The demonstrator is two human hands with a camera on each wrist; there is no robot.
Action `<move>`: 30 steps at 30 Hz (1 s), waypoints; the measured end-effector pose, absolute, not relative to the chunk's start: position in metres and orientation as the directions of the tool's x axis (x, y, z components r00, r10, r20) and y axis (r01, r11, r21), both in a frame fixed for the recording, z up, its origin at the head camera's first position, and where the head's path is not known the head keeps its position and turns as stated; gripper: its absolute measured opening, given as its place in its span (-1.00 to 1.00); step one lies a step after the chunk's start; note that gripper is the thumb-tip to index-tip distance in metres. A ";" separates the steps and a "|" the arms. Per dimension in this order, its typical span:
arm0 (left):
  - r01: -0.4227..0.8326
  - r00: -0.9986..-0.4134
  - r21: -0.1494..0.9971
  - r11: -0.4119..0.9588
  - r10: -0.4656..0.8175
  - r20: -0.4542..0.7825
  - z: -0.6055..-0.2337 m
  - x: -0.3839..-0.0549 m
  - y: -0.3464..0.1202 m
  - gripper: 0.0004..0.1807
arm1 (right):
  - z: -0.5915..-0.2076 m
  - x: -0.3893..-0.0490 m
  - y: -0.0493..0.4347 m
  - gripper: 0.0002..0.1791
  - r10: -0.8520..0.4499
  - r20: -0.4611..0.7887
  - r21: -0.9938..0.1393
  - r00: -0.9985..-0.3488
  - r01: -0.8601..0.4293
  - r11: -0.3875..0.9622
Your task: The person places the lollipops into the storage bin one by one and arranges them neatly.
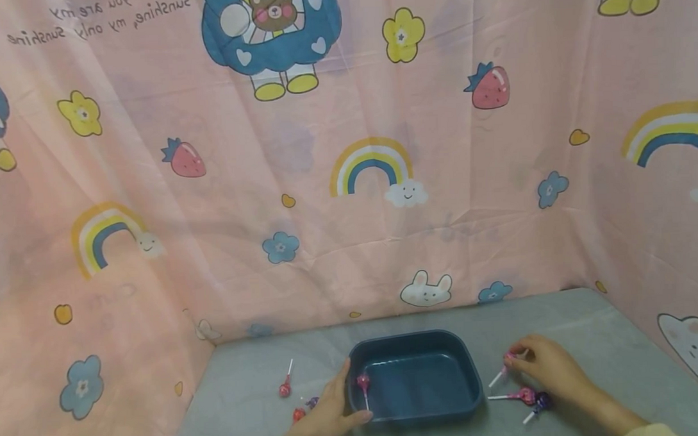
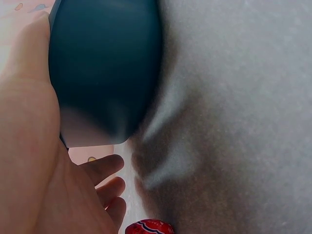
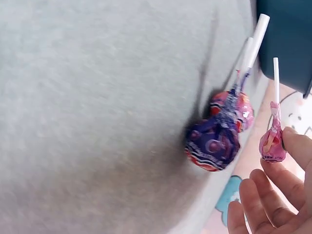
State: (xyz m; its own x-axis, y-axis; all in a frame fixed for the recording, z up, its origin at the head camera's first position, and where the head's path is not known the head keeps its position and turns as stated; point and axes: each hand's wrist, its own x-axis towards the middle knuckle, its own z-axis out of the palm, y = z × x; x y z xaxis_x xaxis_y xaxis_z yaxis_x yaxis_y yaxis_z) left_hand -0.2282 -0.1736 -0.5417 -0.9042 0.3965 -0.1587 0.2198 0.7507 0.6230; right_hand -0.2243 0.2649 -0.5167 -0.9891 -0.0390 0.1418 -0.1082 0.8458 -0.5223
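A dark blue bin (image 1: 424,385) sits on the grey table, with one pink lollipop (image 1: 363,382) leaning inside at its left end. My left hand (image 1: 328,411) grips the bin's left end, thumb over the near rim; in the left wrist view its other fingers (image 2: 105,168) extend beside the wall. My right hand (image 1: 547,365) pinches a pink lollipop (image 3: 273,144) by its wrapped head between thumb and forefinger, stick pointing toward the bin. Just below that hand lie another pink lollipop (image 1: 526,396) and a purple lollipop (image 3: 213,146), close together.
Left of the bin lie a red-pink lollipop (image 1: 284,389), a red lollipop (image 1: 299,414) and a purple lollipop (image 1: 313,402), the last two beside my left hand. A pink printed cloth (image 1: 373,243) hangs behind the table and along both sides.
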 end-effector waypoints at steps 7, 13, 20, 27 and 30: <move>0.214 -0.905 0.624 0.751 0.393 -0.162 -0.541 -0.228 -0.173 0.16 | -0.503 -0.227 0.261 -0.82 -0.071 0.194 -0.507 -0.979 -0.161 0.847; 0.204 -0.907 0.627 0.752 0.386 -0.169 -0.542 -0.229 -0.174 0.17 | -0.493 -0.231 0.259 -0.84 -0.117 0.267 -0.461 -0.957 -0.233 0.856; 0.227 -0.904 0.621 0.750 0.399 -0.152 -0.544 -0.230 -0.174 0.17 | -0.477 -0.238 0.259 -0.80 -0.147 0.287 -0.442 -0.946 -0.267 0.856; 0.219 -0.903 0.629 0.746 0.399 -0.159 -0.545 -0.230 -0.175 0.17 | -0.462 -0.243 0.256 -0.85 -0.182 0.301 -0.433 -0.936 -0.305 0.848; 0.224 -0.902 0.631 0.743 0.403 -0.155 -0.546 -0.230 -0.175 0.17 | -0.456 -0.243 0.255 -0.85 -0.199 0.313 -0.433 -0.929 -0.326 0.840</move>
State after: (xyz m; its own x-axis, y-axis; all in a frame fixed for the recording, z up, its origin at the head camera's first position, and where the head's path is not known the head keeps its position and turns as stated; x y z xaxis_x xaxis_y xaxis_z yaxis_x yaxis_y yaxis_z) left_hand -0.2303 -0.1748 -0.5457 -0.9018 0.4034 -0.1551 0.2239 0.7431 0.6306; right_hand -0.2435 0.2547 -0.4561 -0.9286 -0.1985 0.3135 -0.3259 0.8404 -0.4331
